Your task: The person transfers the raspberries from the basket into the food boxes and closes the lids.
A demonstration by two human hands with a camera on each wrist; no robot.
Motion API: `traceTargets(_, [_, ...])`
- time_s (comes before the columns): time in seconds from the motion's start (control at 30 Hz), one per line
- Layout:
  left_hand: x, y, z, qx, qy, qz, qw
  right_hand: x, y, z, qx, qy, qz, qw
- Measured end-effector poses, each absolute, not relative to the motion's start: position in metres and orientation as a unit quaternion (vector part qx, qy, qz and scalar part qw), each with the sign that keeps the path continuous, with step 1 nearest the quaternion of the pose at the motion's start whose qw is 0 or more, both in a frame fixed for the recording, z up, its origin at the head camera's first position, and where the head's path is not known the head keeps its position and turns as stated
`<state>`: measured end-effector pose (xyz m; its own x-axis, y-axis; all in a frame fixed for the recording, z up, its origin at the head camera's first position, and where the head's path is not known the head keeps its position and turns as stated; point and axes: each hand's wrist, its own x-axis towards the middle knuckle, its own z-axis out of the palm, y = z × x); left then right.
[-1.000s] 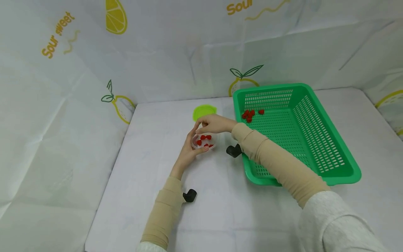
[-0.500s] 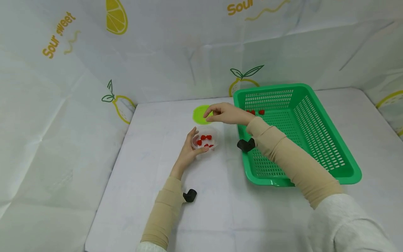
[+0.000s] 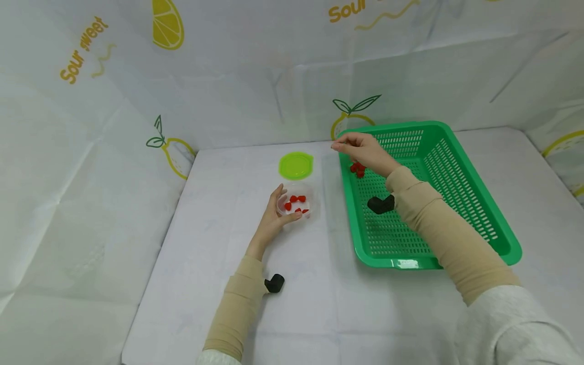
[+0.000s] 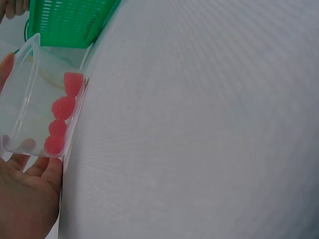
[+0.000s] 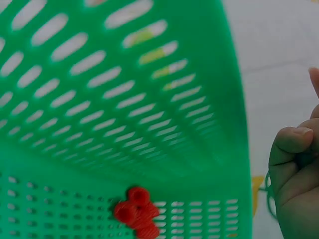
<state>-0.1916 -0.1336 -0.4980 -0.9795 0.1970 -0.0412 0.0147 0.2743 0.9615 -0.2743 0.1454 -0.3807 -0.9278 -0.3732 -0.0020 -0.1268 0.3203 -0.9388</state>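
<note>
My left hand (image 3: 270, 223) curls round a small clear plastic container (image 4: 30, 107), thumb on the near side and fingers on the far side. Several red raspberries (image 4: 64, 108) lie on its bottom. Over the far left corner of the green basket (image 3: 401, 264) hovers my right hand (image 3: 365, 151), fingers loosely bent and nothing seen between them. Below it a small cluster of raspberries (image 5: 137, 213) sits in the basket's corner. In the right wrist view the hand shows outside the basket wall, at the right edge.
A lime-green round lid (image 3: 295, 166) with a tab lies flat on the white table, just behind the container. White cloth (image 3: 255, 86) printed with lemons hangs behind and at the left. The slotted basket takes up the right part of the table.
My right hand has drawn back from above the container, passed over the lid and moved right to the basket's far left corner. The left hand and container stay in place.
</note>
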Motion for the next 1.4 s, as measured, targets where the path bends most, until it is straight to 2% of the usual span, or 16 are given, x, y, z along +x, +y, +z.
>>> traceTargets(0.3, [-0.191,-0.133,-0.498,0.052,0.795,0.599,0.086,-0.283,0.17,-0.401,-0.121,0.808,-0.57,0.084])
traceTargets(0.6, [-0.183,-0.131,-0.477,0.052,0.783,0.609,0.116,-0.288,0.186,-0.424,-0.082,0.84,-0.525,0.11])
traceTargets(0.87, [-0.179,-0.129,-0.468,0.062,0.791,0.599,0.109,-0.293,0.193,-0.438,-0.085,0.883,-0.439,0.141])
traceTargets(1.4, [-0.178,-0.13,-0.466,0.068,0.789,0.602,0.106,-0.298,0.198,-0.458,-0.129,0.922,-0.332,0.148])
